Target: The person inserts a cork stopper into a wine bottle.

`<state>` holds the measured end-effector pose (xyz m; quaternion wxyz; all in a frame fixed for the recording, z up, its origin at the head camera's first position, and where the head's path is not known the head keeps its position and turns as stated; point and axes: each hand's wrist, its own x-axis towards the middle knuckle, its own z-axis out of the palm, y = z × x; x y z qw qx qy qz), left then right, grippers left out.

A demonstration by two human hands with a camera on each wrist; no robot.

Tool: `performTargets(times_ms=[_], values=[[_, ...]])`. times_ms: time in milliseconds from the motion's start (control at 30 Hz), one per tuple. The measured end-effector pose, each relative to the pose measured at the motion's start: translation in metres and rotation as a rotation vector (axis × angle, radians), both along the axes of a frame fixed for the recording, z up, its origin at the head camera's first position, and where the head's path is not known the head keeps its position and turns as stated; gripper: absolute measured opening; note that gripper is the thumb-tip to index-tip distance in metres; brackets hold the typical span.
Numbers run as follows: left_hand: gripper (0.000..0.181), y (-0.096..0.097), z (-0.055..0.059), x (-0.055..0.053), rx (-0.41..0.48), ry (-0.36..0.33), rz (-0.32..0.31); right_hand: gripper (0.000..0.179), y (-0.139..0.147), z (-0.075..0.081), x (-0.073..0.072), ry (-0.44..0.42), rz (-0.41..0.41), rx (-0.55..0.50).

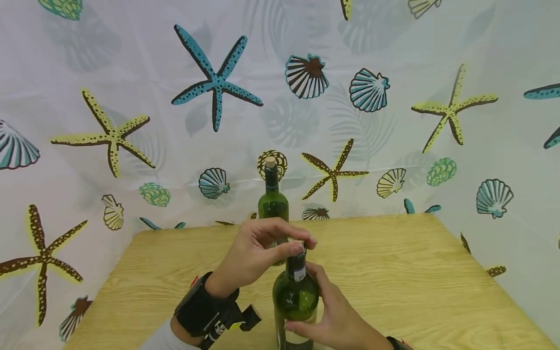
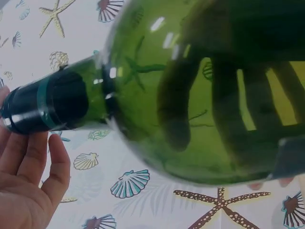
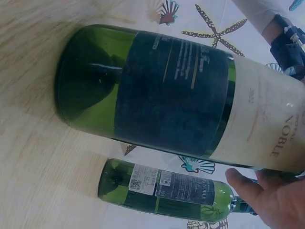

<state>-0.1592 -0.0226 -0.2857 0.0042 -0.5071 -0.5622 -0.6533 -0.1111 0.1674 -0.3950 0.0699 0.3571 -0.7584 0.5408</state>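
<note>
A green wine bottle stands upright close to me, with a pale label low on its body. My right hand grips this bottle around the body, thumb on the near side. Up at the mouth, my left hand pinches the top between thumb and fingers, where a bit of cork shows. Most of that cork is hidden by the fingers. Dark foil covers the neck in the left wrist view. In the right wrist view, the near bottle's dark and cream labels face the camera.
Behind the near bottle stands a second green wine bottle, a cork in its mouth. Both are on a light wood table. A white cloth printed with starfish and shells hangs around the back and sides.
</note>
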Motion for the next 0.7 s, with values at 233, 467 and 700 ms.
performTargets(times_ms=[233, 467, 700], values=[[0.046, -0.003, -0.021, 0.01, -0.081, -0.017, 0.061, 0.084, -0.003, 0.003, 0.009, -0.057, -0.045, 0.021], [0.052, -0.015, -0.061, 0.026, -0.244, -0.083, 0.245, 0.086, -0.003, 0.01, 0.016, 0.09, -0.159, 0.07], [0.061, -0.011, -0.09, 0.046, -0.343, -0.027, 0.392, 0.103, -0.009, 0.007, 0.024, 0.184, -0.26, 0.132]])
